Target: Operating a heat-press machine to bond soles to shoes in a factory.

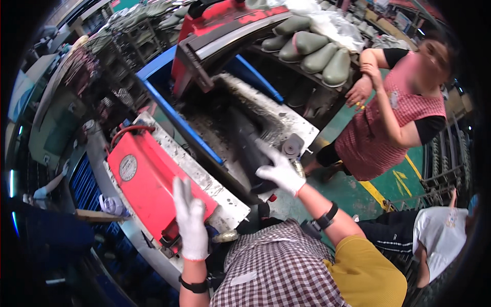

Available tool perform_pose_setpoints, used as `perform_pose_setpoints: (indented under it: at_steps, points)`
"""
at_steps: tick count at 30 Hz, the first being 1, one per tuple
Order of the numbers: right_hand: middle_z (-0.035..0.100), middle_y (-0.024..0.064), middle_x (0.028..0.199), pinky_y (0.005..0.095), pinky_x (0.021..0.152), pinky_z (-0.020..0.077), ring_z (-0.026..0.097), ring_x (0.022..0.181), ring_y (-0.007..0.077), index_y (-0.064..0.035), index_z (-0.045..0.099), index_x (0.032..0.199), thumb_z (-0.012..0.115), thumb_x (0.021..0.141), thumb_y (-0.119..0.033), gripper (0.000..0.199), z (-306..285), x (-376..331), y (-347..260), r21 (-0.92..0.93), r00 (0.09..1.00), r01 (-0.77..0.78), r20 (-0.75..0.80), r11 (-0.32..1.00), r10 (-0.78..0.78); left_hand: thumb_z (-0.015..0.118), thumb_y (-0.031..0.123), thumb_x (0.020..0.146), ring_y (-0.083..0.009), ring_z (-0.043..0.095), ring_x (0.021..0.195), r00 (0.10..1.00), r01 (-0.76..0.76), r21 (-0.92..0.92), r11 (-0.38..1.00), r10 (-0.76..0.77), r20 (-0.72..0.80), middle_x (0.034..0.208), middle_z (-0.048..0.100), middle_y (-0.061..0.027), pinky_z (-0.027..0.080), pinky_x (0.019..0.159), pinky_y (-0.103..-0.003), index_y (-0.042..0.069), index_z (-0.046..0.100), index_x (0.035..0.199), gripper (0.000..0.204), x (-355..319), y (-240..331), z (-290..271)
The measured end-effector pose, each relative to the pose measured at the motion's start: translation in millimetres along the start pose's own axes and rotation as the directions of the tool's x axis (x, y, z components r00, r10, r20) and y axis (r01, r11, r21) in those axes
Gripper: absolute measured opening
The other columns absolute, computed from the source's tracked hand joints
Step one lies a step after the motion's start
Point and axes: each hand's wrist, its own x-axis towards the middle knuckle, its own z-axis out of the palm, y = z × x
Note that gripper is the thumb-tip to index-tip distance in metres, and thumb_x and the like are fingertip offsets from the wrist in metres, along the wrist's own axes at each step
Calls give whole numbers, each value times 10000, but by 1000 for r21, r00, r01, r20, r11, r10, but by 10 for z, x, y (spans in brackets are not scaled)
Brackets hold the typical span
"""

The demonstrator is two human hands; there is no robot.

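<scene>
My left hand point(192, 220), in a white glove, is raised over the front edge of a red machine cover point(153, 179). Its fingers point up, stretched out, with nothing in them. My right hand point(283, 174), also gloved in white, reaches over the machine with index finger and thumb apart. It is at the side of a long, dark, boot-shaped form point(246, 146) lying in the machine's open bed; whether the fingertips touch it I cannot tell. The form's far end is blurred in shadow. Beside the right hand sits a round grey knob point(292, 146) on the pale, stained machine plate point(307, 132).
A second red machine cover point(186, 56) stands raised over the bed, flanked by a blue frame point(179, 117). Behind it, several olive-green boots point(335, 66) lie on a rack. A person in a red checked apron point(371, 138) stands at the right; another in a white shirt point(442, 240) is lower right.
</scene>
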Motion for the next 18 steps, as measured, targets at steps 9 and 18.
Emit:
perform_pose_setpoints:
  at_steps: [9,18]
  points:
    - [637,291,1250,462,1085,517,647,1206,425,-205,646,1505,786,729,-371,806,-375,1586,209,-575,984,99,-68,812,-168,653,343,1067,-312,378,1583,915,-387,99,917,395,-82,1694,387,-228,282,1288,-422,15,270,1691,802,1280,857,55]
    - [615,259,1278,498,1047,532,620,1202,428,-320,626,1506,757,746,-380,774,-199,2048,527,-841,976,216,173,496,-132,688,330,1049,-320,416,1550,833,-551,107,828,553,11,1650,429,-266,387,1236,-416,-7,325,1660,787,2131,1468,534]
